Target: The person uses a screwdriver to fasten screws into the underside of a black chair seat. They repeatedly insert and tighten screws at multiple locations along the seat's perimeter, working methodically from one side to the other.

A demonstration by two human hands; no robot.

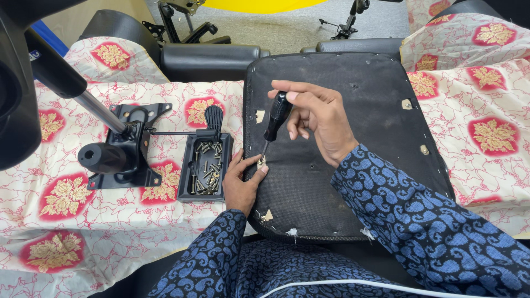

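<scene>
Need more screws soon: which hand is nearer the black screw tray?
Left. The left hand rests just right of the screw tray; the right hand holds the screwdriver farther right.
</scene>
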